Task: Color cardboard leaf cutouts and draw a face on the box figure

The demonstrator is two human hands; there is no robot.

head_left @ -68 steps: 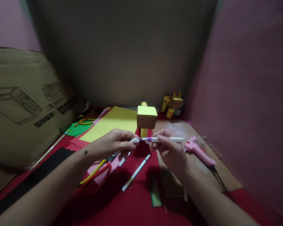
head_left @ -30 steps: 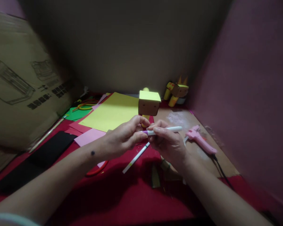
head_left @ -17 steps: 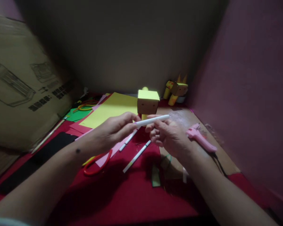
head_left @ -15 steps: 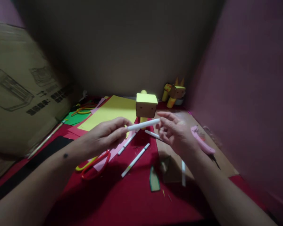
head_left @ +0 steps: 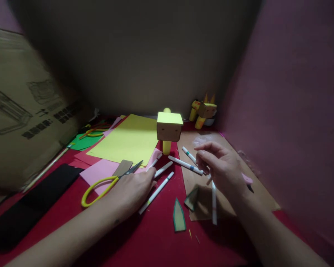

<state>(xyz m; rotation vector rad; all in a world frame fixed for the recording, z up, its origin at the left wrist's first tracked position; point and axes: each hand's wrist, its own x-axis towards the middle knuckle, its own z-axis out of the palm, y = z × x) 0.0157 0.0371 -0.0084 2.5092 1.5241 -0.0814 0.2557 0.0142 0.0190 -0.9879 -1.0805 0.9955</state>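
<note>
My left hand [head_left: 137,181] is low over the red surface, its fingers closed on one end of a white marker [head_left: 163,169]. Beside it, another white marker [head_left: 157,193] lies slantwise. Yellow-handled scissors [head_left: 118,178] lie partly under my left hand. My right hand [head_left: 218,161], loosely curled with thumb and forefinger apart, hovers above several markers, among them one with a blue band [head_left: 185,165] and one with a green band [head_left: 189,155]; nothing shows between its fingers. Two pointed green-edged cardboard pieces, one flat [head_left: 179,217] and one tilted [head_left: 192,198], lie nearer me.
A cardboard-headed figure [head_left: 169,131] with a yellow top stands at the centre back. Another yellow animal figure [head_left: 204,110] stands behind to the right. Yellow paper [head_left: 125,139], pink paper [head_left: 96,172] and a black strip [head_left: 36,204] lie left. A cardboard sheet [head_left: 261,196] lies right.
My left hand has lowered the marker towards the surface. My right hand has let go of its other end and moved right and down. The scissors and banded markers show more fully.
</note>
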